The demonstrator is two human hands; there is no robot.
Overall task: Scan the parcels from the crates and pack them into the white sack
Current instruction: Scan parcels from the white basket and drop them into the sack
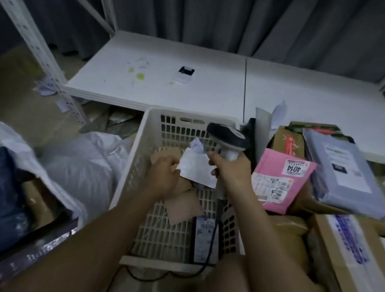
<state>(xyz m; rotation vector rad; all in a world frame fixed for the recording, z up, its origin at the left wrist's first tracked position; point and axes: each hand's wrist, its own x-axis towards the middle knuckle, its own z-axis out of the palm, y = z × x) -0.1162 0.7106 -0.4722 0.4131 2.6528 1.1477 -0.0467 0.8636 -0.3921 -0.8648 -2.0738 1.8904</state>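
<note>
At nine o'clock, crumpled plastic of the white sack (86, 159) is seen beside a slatted plastic crate (142, 164). Over the crate, a small brown paper parcel (182, 202) with a white label is pinched by the curled left hand (163, 173), its long axis running from seven to one o'clock. A scanner (228, 137) is gripped by the right hand (231, 170), head pointing towards ten o'clock. At three o'clock lie a glossy pink mailer (277, 180) and a grey bag (348, 175).
</note>
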